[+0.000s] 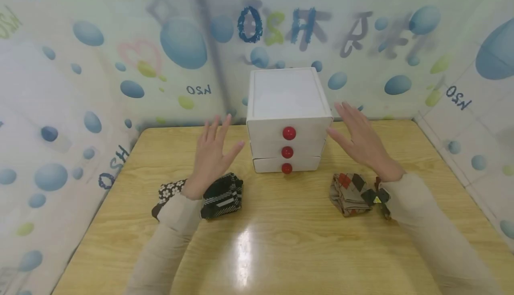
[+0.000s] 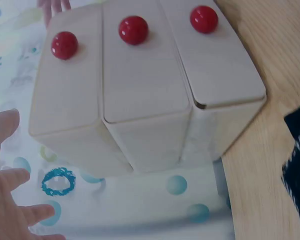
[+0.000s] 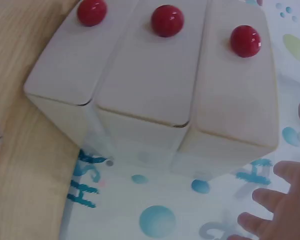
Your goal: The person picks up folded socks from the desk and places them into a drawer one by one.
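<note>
A small white chest with three drawers and red ball knobs stands at the back of the wooden table. My left hand hovers to its left, fingers straight and spread, holding nothing. My right hand hovers at the chest's right side, also flat and spread, its thumb close to the top drawer's corner. The left wrist view shows the chest and my fingertips; the right wrist view shows the chest and fingertips.
A black striped sock bundle and a flowered one lie under my left wrist. A brown argyle bundle lies under my right wrist. Walls papered with blue bubbles enclose the table on three sides.
</note>
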